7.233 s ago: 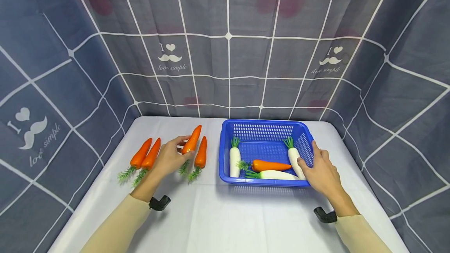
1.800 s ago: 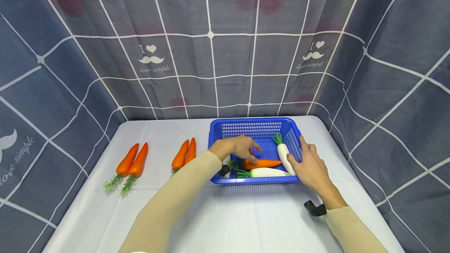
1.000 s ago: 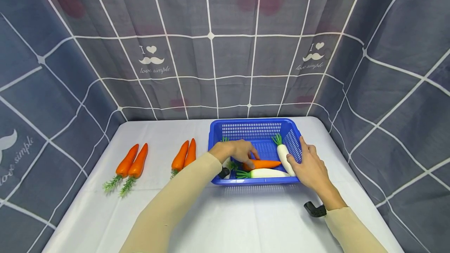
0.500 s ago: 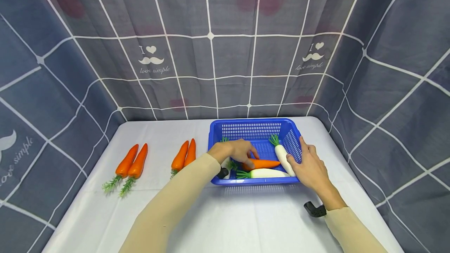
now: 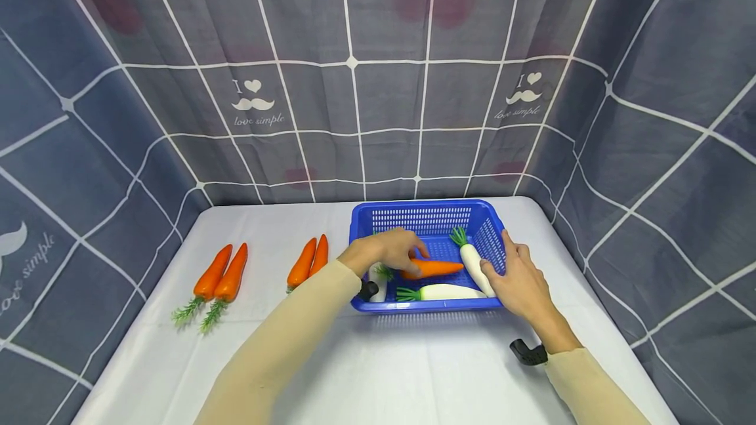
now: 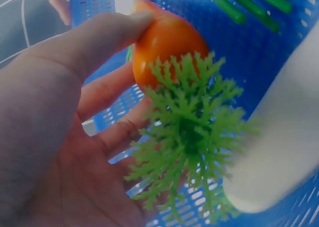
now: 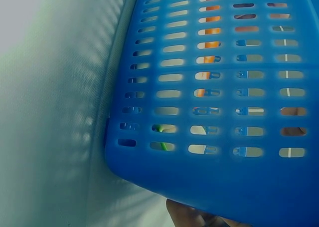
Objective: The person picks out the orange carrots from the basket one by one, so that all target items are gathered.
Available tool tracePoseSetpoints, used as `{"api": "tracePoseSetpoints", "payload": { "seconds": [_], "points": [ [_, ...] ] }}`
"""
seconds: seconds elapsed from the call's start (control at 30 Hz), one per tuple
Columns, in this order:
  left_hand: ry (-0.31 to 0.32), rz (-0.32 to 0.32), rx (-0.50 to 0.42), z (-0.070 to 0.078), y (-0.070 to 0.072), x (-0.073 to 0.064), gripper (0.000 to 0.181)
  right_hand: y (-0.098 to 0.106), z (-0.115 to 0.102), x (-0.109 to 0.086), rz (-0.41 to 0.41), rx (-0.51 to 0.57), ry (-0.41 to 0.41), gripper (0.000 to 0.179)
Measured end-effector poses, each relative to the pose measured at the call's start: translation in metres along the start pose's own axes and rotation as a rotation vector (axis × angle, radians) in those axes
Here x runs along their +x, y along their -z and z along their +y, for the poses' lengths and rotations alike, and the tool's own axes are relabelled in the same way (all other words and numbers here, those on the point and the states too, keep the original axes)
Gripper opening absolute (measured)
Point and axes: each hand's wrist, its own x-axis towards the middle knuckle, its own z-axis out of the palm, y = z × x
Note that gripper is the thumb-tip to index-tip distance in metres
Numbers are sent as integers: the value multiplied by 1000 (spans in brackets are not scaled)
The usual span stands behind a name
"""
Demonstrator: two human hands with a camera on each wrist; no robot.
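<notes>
In the blue plastic basket (image 5: 428,305), my left hand (image 5: 396,249) pinches an orange carrot (image 5: 440,268) near its leafy end. The left wrist view shows the thumb on the carrot's thick end (image 6: 172,45), with fingers on the other side and green fronds (image 6: 187,132) hanging below. Three white radishes share the basket: one (image 5: 378,284) partly behind my left wrist, one (image 5: 451,292) along the front wall, one (image 5: 474,263) at the right. My right hand (image 5: 522,279) holds the basket's right rim, thumb on the inner side. Its perforated wall (image 7: 224,102) fills the right wrist view.
Two carrots (image 5: 221,275) lie side by side on the white table (image 5: 378,372) at the far left. Another pair (image 5: 304,264) lies left of the basket, partly behind my left sleeve. A grey checked curtain (image 5: 384,97) encloses the table on the visible sides.
My left hand has gone from a carrot at the left, now on the table, into the basket. It has taken hold of the carrot there and shifted it slightly back and left.
</notes>
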Motion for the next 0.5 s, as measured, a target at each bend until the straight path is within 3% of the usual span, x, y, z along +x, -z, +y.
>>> {"api": "tracePoseSetpoints", "payload": {
  "seconds": [0.5],
  "points": [
    [-14,160,-4,1,17,-31,48,0,-1,0,-3,2,-3,98]
  ]
}}
